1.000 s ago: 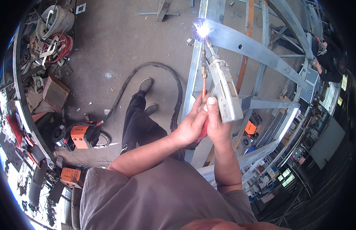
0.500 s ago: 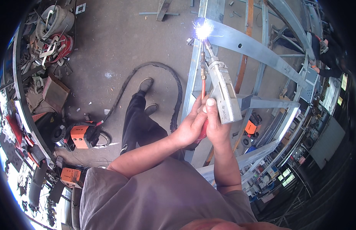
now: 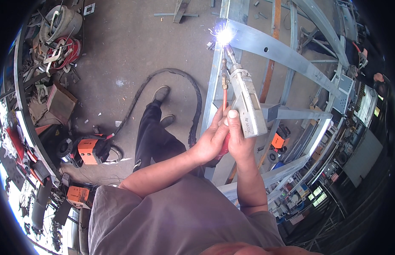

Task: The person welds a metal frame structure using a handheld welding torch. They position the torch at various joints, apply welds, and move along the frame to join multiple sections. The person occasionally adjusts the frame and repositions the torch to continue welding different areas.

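My left hand and my right hand are closed together round the lower part of a pale grey welding gun. The right thumb lies along the gun's body. A wire-feed tube with brass fittings and an orange hose runs beside the nozzle. At the tip, a bright white-blue flash with sparks hides the contact point. It burns where a curved steel strip, pierced by a dark hole, meets a long steel beam. The fingers behind the grip are partly hidden.
A thick black hose loops over the floor near my feet. Orange machines stand at left and right. Scrap and a bucket crowd the far left. Another person's hand shows at far right, beyond the steel frame.
The gun and both hands have barely shifted; the flash has moved very slightly left and down, with different sparks. The other person's hand at right has moved away from the frame.
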Tool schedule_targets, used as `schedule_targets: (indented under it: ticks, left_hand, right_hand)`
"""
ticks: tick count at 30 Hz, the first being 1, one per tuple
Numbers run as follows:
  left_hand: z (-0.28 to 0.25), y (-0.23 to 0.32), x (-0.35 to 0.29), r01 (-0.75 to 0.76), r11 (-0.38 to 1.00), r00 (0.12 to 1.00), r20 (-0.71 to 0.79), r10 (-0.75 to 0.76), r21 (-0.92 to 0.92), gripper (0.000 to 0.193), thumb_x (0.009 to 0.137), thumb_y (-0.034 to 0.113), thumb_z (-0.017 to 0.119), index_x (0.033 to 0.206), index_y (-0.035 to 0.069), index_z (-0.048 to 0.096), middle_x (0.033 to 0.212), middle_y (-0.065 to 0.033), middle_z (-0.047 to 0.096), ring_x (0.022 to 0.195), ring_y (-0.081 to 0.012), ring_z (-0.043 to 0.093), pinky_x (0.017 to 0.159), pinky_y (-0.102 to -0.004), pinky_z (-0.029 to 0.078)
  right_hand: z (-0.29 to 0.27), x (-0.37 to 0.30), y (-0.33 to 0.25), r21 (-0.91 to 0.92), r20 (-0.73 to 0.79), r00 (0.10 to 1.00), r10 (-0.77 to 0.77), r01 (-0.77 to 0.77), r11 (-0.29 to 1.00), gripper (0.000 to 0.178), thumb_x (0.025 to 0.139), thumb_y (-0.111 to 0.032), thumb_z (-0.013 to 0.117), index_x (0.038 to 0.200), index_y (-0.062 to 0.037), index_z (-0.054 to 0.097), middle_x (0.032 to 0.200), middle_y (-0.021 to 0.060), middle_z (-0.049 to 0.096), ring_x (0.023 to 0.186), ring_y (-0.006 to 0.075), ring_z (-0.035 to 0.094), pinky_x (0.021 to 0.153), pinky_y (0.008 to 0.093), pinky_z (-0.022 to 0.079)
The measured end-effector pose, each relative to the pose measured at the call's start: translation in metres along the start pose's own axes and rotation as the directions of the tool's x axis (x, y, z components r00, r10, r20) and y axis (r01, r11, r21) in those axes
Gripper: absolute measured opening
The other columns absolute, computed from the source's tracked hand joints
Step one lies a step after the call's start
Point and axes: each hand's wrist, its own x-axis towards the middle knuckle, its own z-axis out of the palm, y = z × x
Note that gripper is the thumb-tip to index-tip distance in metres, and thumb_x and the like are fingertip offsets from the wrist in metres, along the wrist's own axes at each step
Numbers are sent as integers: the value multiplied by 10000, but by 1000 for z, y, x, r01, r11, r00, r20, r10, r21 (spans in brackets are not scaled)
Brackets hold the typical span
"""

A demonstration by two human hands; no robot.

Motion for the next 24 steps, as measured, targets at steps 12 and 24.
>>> schedule_targets:
  ticks: [12,24]
  left_hand:
    - [0,-4,-4,7,1000,1000,11,-6,-11,678,1141,406,342,1635,-17,152,1643,-192,257,1529,-284,291,1249,-370,238]
    - [-5,-17,-6,-21,999,999,33,19,48,632,1133,416,326,1603,-7,317,1695,-226,117,1585,-371,147,1279,-409,164]
  right_hand:
    - [1,-6,3,11,2,999,33,-33,999,328,1048,-210,641,1250,48,612,1110,148,686,993,242,676,857,372,543]
    - [1,-11,4,-5,22,999,45,-44,999,360,1050,-193,629,1310,55,592,1191,172,675,1061,262,676,910,382,539]
